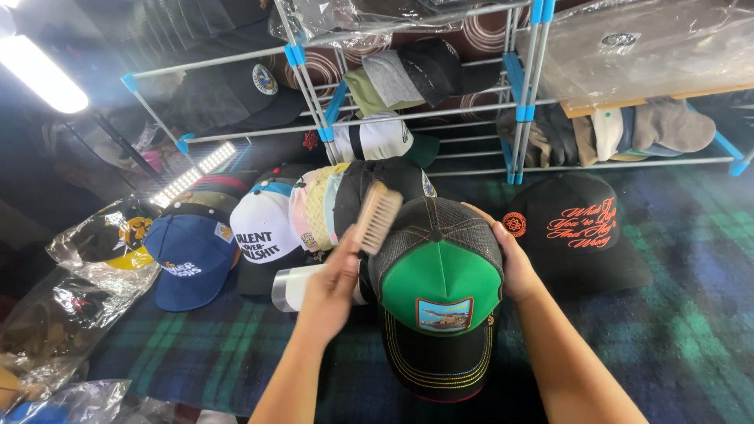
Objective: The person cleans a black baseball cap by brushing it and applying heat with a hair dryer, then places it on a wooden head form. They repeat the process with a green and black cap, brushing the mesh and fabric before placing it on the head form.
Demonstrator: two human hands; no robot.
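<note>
Clear plastic bags [86, 259] at left; rectangular pictorial patch [444, 314] on green cap front [440, 283]
</note>
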